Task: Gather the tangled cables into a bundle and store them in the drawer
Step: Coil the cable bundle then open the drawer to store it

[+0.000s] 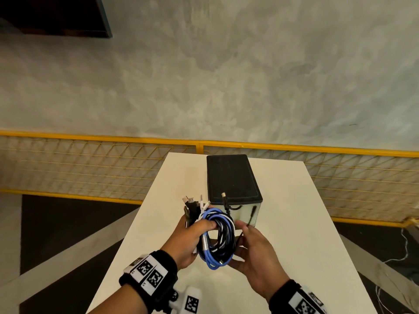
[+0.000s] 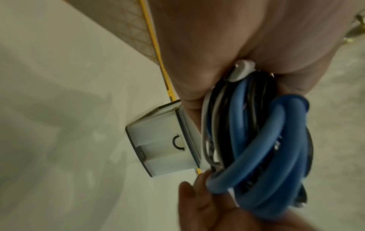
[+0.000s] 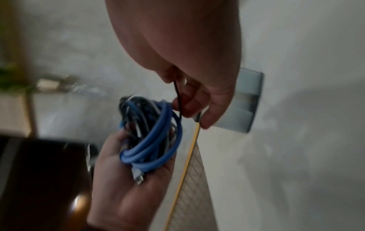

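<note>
A coil of blue, black and white cables [image 1: 217,239] hangs over the white table [image 1: 294,223], just in front of a small drawer box [image 1: 233,177] with a black top. My left hand [image 1: 204,225] grips the coil from the left, fingers curled round it, and several plug ends stick up above it. My right hand [image 1: 244,241] is against the coil's right side and pinches a thin black cable [image 3: 177,96] that trails from the bundle [image 3: 152,134]. The drawer front [image 2: 164,143] with its curved handle looks closed. In the left wrist view the coil [image 2: 256,140] fills the palm.
A yellow-framed mesh fence [image 1: 90,164] runs behind the table, with a grey wall above it. A white tag with a black code [image 1: 192,302] lies near the table's front edge. Thin white wires [image 1: 403,250] trail on the dark floor to the right.
</note>
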A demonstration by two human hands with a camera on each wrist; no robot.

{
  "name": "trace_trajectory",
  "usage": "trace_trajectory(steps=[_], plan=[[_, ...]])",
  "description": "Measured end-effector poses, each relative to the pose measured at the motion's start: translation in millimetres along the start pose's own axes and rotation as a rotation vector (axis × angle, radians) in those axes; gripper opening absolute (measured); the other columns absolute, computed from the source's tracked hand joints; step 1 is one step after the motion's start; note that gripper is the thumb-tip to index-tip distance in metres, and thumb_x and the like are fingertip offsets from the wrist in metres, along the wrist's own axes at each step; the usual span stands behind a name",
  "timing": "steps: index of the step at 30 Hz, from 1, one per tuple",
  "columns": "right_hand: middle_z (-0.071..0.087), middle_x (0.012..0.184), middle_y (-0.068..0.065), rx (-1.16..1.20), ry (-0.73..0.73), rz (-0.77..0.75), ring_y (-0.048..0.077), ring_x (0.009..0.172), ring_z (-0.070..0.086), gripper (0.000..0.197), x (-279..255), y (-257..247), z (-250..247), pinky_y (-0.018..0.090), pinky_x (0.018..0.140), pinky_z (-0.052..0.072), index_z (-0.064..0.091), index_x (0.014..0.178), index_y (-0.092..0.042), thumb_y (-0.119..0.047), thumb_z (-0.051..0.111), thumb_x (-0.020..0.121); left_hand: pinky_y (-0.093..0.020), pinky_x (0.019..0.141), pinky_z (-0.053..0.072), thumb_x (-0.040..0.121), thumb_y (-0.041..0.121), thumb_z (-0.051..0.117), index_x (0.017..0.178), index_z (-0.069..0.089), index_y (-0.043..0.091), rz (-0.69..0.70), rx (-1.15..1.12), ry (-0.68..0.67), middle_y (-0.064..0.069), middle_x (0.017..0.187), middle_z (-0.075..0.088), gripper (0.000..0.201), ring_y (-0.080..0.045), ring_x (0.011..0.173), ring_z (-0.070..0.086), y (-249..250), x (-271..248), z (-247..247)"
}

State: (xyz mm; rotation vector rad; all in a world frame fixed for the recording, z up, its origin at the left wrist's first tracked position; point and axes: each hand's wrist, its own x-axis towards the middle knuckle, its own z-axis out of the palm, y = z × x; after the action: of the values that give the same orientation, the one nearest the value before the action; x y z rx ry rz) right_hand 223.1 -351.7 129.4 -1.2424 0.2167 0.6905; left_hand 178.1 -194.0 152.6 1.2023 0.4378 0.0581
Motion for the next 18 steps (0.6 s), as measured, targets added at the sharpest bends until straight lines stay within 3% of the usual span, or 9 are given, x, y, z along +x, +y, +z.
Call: trace_trajectory(steps=[3, 6, 9, 12, 15, 18], plan=[[0.076, 0.099, 0.005, -0.213, -0.174, -0.004, 0.024, 0.093, 0.074, 0.046, -15, -7, 4, 0.048, 0.080, 0.060, 0.066, 0.116, -0.037, -0.059, 0.029, 0.099, -0.052, 0.082, 0.055, 0.076, 0.007, 0.065, 0.099, 0.073, 0.018, -0.006, 0.146, -0.095, -0.011, 0.094, 0.072, 0.028, -0.027, 0.089, 0.069, 0, -3, -1], [0.068, 0.120, -0.011, -0.491, -0.267, -0.033, 0.013, 0.106, 0.068, 0.048, -24, -8, 8, 0.032, 0.071, 0.058, 0.051, 0.125, -0.054, -0.075, 0.028, 0.089, -0.044, 0.083, 0.054, 0.075, 0.006, 0.064, 0.105, 0.069, 0.013, -0.039, 0.198, -0.178, -0.010, 0.094, 0.071, 0.031, -0.026, 0.086, 0.068, 1, -7, 0], [0.063, 0.121, -0.018, -0.594, -0.292, -0.061, 0.010, 0.106, 0.065, 0.055, -21, -7, 4, 0.025, 0.063, 0.052, 0.035, 0.134, -0.056, -0.073, 0.039, 0.083, -0.039, 0.081, 0.052, 0.074, 0.008, 0.066, 0.105, 0.070, 0.012, -0.074, 0.205, -0.207, -0.010, 0.092, 0.071, 0.032, -0.025, 0.082, 0.065, 2, -10, -3], [0.061, 0.121, -0.020, -0.611, -0.319, -0.053, 0.014, 0.107, 0.066, 0.028, -24, -10, 2, 0.029, 0.068, 0.055, 0.035, 0.122, -0.066, -0.060, 0.040, 0.095, -0.038, 0.074, 0.051, 0.071, 0.008, 0.068, 0.101, 0.072, 0.015, -0.133, 0.176, -0.242, -0.007, 0.081, 0.071, 0.032, -0.025, 0.072, 0.062, 1, -12, -4], [0.060, 0.129, -0.010, -0.611, -0.353, 0.005, 0.020, 0.106, 0.067, 0.040, -24, -14, 0, 0.031, 0.065, 0.056, 0.037, 0.134, -0.056, -0.061, 0.038, 0.095, -0.034, 0.069, 0.051, 0.068, 0.006, 0.066, 0.106, 0.070, 0.010, -0.195, 0.105, -0.240, -0.007, 0.075, 0.070, 0.038, -0.024, 0.066, 0.062, -4, -12, -4], [0.062, 0.131, -0.006, -0.627, -0.379, 0.074, 0.020, 0.105, 0.067, 0.050, -23, -16, 1, 0.028, 0.057, 0.053, 0.033, 0.138, -0.056, -0.070, 0.032, 0.089, -0.033, 0.065, 0.054, 0.070, 0.005, 0.064, 0.120, 0.064, 0.012, -0.198, 0.043, -0.249, -0.008, 0.084, 0.073, 0.051, -0.023, 0.068, 0.066, -11, -12, -4]])
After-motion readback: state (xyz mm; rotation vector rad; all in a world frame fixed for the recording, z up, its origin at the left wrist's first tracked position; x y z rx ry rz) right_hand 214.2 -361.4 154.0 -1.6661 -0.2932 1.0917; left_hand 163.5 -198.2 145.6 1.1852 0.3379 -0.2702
